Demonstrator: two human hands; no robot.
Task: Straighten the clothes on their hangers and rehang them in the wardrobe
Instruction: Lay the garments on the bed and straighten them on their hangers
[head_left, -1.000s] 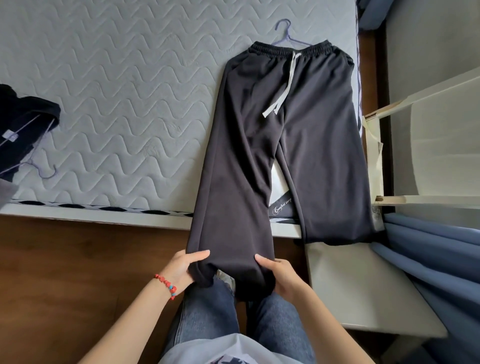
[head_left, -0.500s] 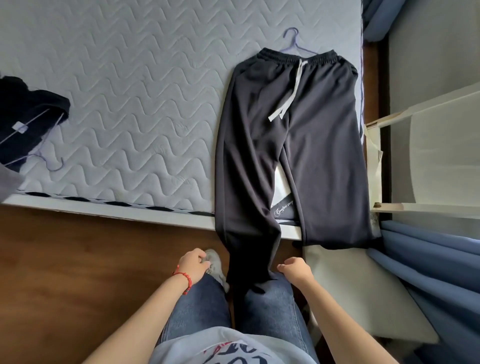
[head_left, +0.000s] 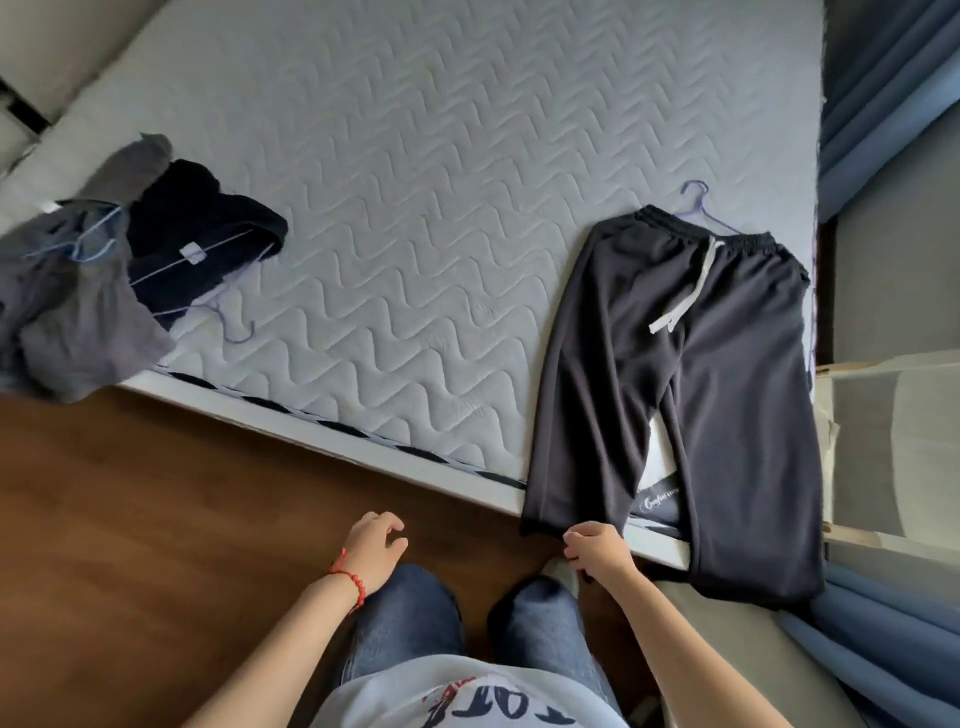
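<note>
1. Head view, bed: dark trousers (head_left: 675, 384) lie flat on the right part of the quilted mattress (head_left: 415, 208). Their long axis runs from the far side toward the person; the waistband with its white drawstring (head_left: 691, 291) points away, and both leg ends hang over the near mattress edge.
2. Head view, hanger: a thin purple hanger (head_left: 701, 200) shows its hook just beyond the waistband, pointing away from the person.
3. Head view, right hand (head_left: 597, 551): the fingers are curled at the hem of the nearer trouser leg and appear to pinch it, though the contact is partly hidden.
4. Head view, left hand (head_left: 371, 545): it hovers above the wooden floor (head_left: 130, 519), apart from the trousers, fingers loosely bent and holding nothing; a red bead bracelet (head_left: 350, 579) circles the wrist.
5. Head view, left side of the mattress: a grey garment (head_left: 72, 322) and a dark garment (head_left: 197, 239) lie crumpled together, with hanger wires showing among them.
6. Head view, right edge: blue curtains (head_left: 883, 639) hang beside the bed.
</note>
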